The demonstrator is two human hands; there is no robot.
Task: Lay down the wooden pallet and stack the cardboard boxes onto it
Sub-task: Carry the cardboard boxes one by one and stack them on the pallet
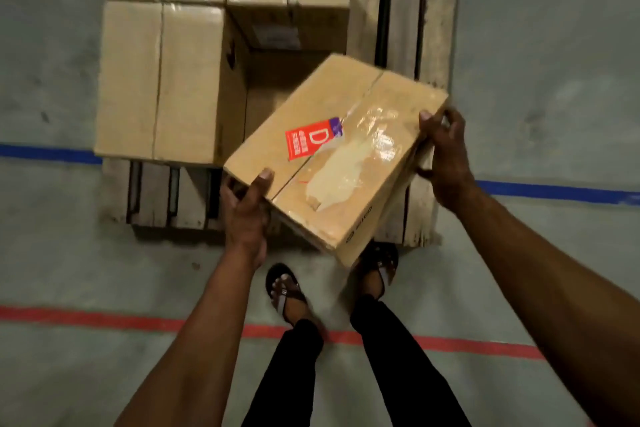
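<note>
Your left hand (246, 196) and right hand (445, 152) clamp taped cardboard box (332, 156) at opposite corners, tilted above wooden pallet (420, 28). Rigid, likely light; glossy tape slippery, so grip bare cardboard edges.

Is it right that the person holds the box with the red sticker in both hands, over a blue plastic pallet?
Not quite. The head view shows both hands, left hand and right hand, holding the box with the red sticker, but the pallet is bare wood, not blue plastic.
</note>
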